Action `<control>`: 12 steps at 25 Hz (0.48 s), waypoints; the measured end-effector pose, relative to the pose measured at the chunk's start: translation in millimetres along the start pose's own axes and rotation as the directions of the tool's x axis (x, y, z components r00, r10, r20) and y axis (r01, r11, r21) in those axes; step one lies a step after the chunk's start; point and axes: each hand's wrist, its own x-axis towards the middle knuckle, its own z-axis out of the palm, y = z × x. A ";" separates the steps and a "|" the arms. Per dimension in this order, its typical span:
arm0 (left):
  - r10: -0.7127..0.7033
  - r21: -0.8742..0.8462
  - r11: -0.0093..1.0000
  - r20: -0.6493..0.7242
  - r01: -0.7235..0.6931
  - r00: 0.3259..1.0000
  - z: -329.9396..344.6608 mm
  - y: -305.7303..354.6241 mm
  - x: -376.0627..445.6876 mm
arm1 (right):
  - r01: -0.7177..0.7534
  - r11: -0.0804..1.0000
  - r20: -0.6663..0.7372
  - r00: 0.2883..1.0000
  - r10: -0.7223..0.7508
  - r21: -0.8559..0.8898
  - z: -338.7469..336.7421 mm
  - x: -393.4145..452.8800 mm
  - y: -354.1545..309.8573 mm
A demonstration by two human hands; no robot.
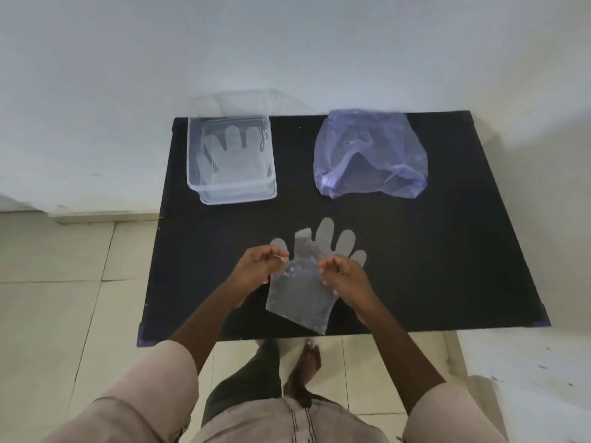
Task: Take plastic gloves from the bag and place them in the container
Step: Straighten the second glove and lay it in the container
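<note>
A clear, hand-shaped plastic glove (pixel 303 282) is pinched at its sides by the left hand (pixel 259 266) and right hand (pixel 343 276) near the black table's (pixel 447 251) front edge. Another glove (pixel 233 155) lies in the clear rectangular plastic container (pixel 192 161) at the far-left corner, with the translucent bluish plastic bag (pixel 371 155) towards the far-right corner.

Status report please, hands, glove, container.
Left hand and right hand both pinching the glove above the table. One glove already in the container. Path clear.

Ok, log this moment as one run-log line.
left hand: pinching clear plastic glove | right hand: pinching same glove | clear rectangular plastic container: one glove inside | blue translucent plastic bag: on black table
</note>
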 end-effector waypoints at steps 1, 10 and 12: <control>-0.020 0.012 1.000 0.001 0.020 1.000 1.5 -10.4 -1.1 | -0.042 0.999 -0.038 0.998 0.041 -0.018 2.7 -5.2 13.3; -0.052 0.062 0.996 -0.066 0.056 0.996 17.4 -59.4 -9.4 | -0.250 0.843 -0.180 0.966 0.185 -0.476 30.8 -24.6 53.5; -0.015 0.089 0.996 -0.116 0.026 0.993 17.6 -67.1 -10.1 | -0.223 0.863 -0.183 0.971 0.154 -0.453 37.1 -22.4 52.8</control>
